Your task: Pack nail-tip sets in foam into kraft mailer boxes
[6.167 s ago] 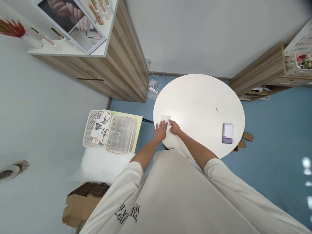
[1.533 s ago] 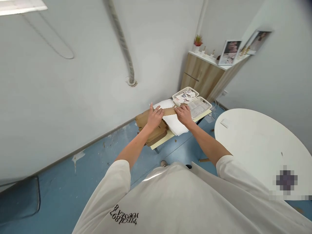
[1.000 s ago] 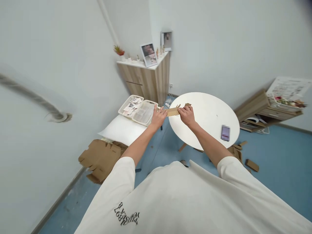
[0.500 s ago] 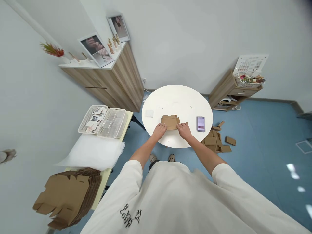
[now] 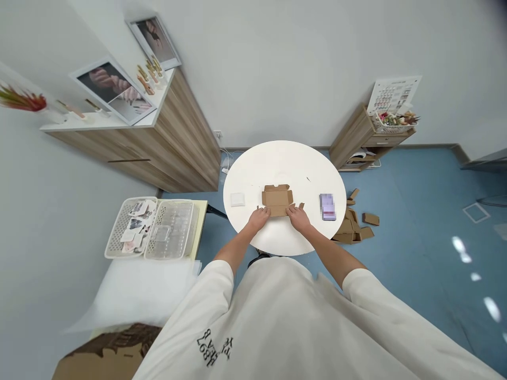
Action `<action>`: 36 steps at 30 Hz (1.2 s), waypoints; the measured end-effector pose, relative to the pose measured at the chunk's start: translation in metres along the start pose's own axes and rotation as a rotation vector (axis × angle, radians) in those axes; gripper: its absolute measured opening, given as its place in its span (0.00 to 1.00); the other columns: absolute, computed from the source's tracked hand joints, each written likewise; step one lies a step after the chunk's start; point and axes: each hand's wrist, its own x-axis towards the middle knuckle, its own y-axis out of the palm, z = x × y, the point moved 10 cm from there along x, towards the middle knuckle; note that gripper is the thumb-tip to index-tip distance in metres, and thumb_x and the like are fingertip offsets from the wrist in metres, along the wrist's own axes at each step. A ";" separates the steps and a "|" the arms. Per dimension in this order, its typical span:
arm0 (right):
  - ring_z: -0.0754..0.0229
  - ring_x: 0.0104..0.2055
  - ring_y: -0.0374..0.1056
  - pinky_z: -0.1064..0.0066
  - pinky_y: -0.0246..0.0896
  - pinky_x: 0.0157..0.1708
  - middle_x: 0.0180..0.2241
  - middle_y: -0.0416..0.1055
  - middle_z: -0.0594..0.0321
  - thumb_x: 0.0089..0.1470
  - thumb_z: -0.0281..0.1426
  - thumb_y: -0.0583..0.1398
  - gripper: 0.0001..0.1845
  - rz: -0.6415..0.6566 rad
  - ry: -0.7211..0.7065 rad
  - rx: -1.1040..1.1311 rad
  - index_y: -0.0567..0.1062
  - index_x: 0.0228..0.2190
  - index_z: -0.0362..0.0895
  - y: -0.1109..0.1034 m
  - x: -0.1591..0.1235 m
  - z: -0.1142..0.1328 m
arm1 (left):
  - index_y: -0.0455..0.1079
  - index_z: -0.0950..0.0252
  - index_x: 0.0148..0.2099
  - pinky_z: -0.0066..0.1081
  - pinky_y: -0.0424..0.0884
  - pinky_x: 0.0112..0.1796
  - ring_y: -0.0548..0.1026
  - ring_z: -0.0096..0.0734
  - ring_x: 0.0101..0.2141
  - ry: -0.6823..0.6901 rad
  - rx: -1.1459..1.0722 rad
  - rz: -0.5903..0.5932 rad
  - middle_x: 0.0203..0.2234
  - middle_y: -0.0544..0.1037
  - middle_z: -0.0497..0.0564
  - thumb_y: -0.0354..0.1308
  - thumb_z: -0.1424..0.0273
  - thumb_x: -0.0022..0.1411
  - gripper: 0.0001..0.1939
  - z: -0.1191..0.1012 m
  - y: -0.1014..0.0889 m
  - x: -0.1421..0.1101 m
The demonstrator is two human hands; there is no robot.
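A brown cardboard box blank point(image 5: 277, 198), partly folded with its flaps spread, lies on the round white table point(image 5: 277, 163). My left hand point(image 5: 260, 216) grips its near left corner, fingers bent over the edge. At the near right corner my right hand point(image 5: 297, 216) holds it the same way, a small side flap sticking out beyond the fingers. The thumbs are hard to make out. To the left of the blank lies a small white square packet point(image 5: 237, 199); on the right is a phone point(image 5: 327, 206) with a blurred screen.
Left of me, a side table carries a white basket point(image 5: 130, 227) with cards, a clear-lined tray point(image 5: 172, 229), white sheets point(image 5: 134, 290) and stacked cardboard point(image 5: 103, 364). Cardboard boxes point(image 5: 350, 227) lie on the floor at right. Wooden cabinets point(image 5: 186, 142) stand by the wall.
The blank's near panel now lies lower toward me, showing more of the cardboard's middle. Both hands keep their hold at the near corners. The camera view has shifted.
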 end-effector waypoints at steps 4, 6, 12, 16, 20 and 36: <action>0.45 0.58 0.62 0.53 0.52 0.58 0.57 0.69 0.45 0.59 0.19 0.51 0.34 -0.062 0.025 0.036 0.61 0.66 0.39 -0.005 0.024 -0.003 | 0.63 0.68 0.63 0.41 0.70 0.52 0.75 0.42 0.51 0.011 -0.037 0.033 0.54 0.73 0.64 0.46 0.84 0.66 0.25 0.026 0.006 0.021; 0.45 0.62 0.59 0.53 0.51 0.60 0.61 0.65 0.45 0.59 0.20 0.51 0.35 -0.054 0.047 0.056 0.60 0.67 0.39 0.004 0.031 -0.004 | 0.61 0.67 0.64 0.42 0.69 0.54 0.73 0.43 0.53 0.026 -0.069 0.058 0.56 0.72 0.64 0.44 0.83 0.66 0.26 0.031 0.014 0.025; 0.45 0.68 0.51 0.55 0.50 0.63 0.68 0.55 0.46 0.62 0.27 0.52 0.33 0.088 0.071 0.110 0.59 0.67 0.38 0.054 0.028 -0.003 | 0.51 0.65 0.72 0.53 0.50 0.65 0.54 0.50 0.68 0.064 -0.155 0.142 0.70 0.55 0.64 0.48 0.69 0.70 0.31 0.026 0.049 0.009; 0.43 0.69 0.49 0.55 0.48 0.64 0.70 0.50 0.46 0.61 0.35 0.57 0.34 0.167 0.055 0.139 0.61 0.66 0.40 0.074 0.020 -0.005 | 0.46 0.61 0.75 0.60 0.41 0.66 0.43 0.56 0.71 -0.002 -0.179 0.261 0.73 0.43 0.62 0.55 0.58 0.67 0.40 0.027 0.077 -0.004; 0.44 0.69 0.48 0.55 0.48 0.64 0.70 0.50 0.47 0.60 0.37 0.60 0.34 0.172 0.053 0.151 0.62 0.65 0.42 0.076 0.021 -0.006 | 0.47 0.57 0.75 0.64 0.41 0.64 0.42 0.55 0.71 -0.064 -0.186 0.270 0.73 0.42 0.60 0.55 0.59 0.67 0.38 0.031 0.083 -0.006; 0.49 0.53 0.68 0.60 0.61 0.51 0.58 0.69 0.53 0.68 0.33 0.50 0.18 0.161 0.171 0.219 0.77 0.49 0.45 0.056 0.041 -0.026 | 0.60 0.56 0.64 0.55 0.60 0.57 0.60 0.54 0.61 -0.223 -0.345 0.273 0.63 0.61 0.60 0.50 0.54 0.70 0.25 0.050 0.062 0.017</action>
